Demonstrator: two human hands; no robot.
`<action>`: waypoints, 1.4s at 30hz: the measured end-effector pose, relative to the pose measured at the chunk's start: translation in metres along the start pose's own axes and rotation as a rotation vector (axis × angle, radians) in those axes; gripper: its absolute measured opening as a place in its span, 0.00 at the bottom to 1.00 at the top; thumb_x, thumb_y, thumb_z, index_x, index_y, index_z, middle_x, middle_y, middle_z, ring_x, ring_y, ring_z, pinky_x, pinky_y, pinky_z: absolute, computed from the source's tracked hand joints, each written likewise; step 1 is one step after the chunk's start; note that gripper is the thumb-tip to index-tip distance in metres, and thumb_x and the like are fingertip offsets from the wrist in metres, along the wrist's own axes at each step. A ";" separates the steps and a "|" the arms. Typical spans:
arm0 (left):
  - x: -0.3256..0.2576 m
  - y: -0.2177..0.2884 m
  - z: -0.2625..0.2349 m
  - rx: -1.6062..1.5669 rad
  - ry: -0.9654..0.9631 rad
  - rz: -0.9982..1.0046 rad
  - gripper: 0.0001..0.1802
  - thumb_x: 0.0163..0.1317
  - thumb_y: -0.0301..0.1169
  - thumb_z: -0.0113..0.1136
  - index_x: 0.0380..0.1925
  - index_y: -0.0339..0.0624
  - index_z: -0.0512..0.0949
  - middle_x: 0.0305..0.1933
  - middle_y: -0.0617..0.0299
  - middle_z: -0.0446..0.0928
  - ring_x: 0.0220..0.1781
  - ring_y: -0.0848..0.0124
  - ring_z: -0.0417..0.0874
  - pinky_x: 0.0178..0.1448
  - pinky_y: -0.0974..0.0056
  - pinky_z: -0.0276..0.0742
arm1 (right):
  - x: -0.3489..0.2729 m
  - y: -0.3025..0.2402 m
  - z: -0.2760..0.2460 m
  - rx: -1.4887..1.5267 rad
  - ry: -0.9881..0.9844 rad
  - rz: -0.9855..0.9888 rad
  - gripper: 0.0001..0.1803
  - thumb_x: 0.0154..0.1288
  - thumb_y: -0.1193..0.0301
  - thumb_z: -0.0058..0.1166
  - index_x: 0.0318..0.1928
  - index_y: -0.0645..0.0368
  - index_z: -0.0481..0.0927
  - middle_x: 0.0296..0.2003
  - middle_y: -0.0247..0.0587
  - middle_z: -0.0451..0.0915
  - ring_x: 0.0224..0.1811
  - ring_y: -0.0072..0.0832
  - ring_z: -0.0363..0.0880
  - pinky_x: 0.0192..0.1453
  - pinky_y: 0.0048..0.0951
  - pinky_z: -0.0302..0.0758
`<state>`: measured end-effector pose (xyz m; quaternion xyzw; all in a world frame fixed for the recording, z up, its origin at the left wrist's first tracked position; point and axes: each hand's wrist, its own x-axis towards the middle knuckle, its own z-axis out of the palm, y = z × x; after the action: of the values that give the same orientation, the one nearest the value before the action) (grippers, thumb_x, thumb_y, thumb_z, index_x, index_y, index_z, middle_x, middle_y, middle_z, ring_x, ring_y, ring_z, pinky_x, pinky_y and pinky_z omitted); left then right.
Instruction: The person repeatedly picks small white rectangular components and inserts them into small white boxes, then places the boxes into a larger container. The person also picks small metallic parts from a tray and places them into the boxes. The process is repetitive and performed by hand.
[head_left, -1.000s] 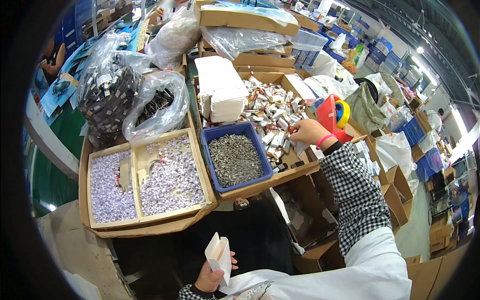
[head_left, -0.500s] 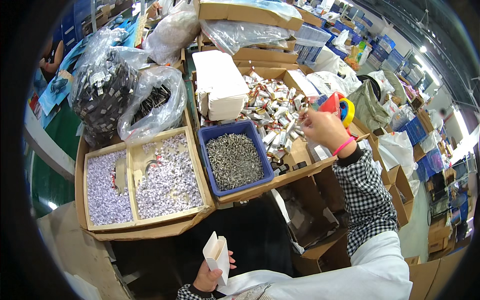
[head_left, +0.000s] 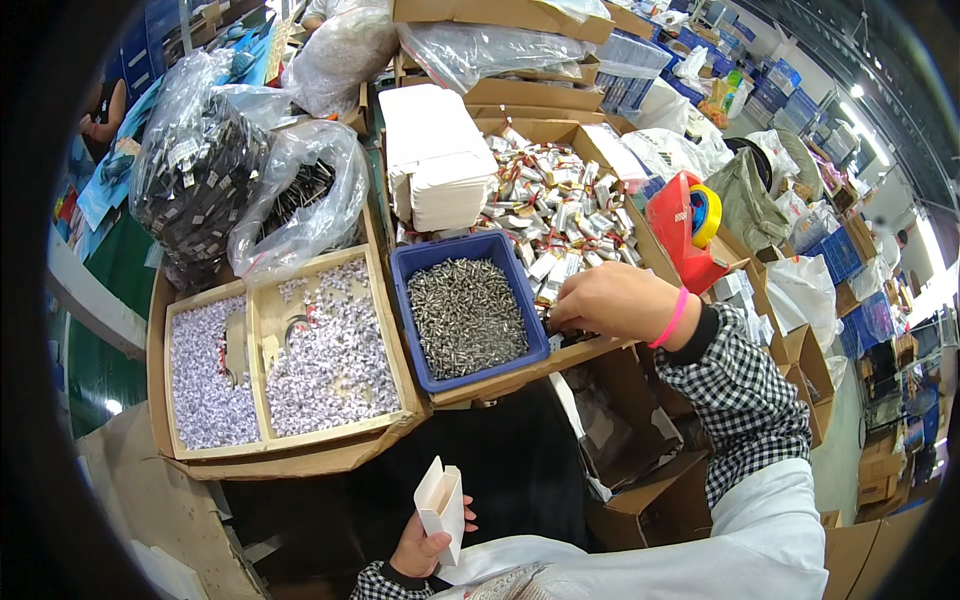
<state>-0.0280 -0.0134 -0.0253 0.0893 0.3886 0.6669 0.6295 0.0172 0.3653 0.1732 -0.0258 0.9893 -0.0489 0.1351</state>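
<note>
In my left hand (head_left: 418, 548), low in the view, is a small white cardboard box (head_left: 440, 505), upright with its top end open and flap raised. My right hand (head_left: 612, 300) reaches down at the front of a shallow carton (head_left: 655, 235) holding a heap of small silver-and-white packs with red wires (head_left: 560, 215). Its fingers are bent together and pointed down; what they grip is hidden under the hand. Just left of its fingertips stands a blue plastic bin (head_left: 400, 290) full of small metal cylinders (head_left: 465, 318).
A wooden tray (head_left: 258, 375) with two compartments of small white-and-purple pieces lies left. Behind it sit clear bags (head_left: 205, 170) of black parts. White flat boxes (head_left: 435, 150) are stacked behind the bin. A red tape dispenser (head_left: 680, 235) stands right; open cartons (head_left: 640, 430) sit below.
My right hand has come down and left, from above the wired packs to the carton's front edge beside the blue bin. The left hand keeps its white box almost still.
</note>
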 end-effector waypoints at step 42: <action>-0.006 0.022 0.031 -0.072 -0.163 0.076 0.54 0.44 0.59 0.69 0.62 0.35 0.59 0.58 0.50 0.67 0.53 0.65 0.74 0.55 0.57 0.76 | -0.041 0.047 0.003 0.705 0.506 0.327 0.11 0.59 0.75 0.59 0.43 0.62 0.82 0.35 0.33 0.81 0.37 0.16 0.76 0.44 0.19 0.73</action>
<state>-0.0252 -0.0039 0.0118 0.1351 0.3080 0.6944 0.6362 0.0557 0.4147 0.1758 0.1910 0.9053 -0.3648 -0.1039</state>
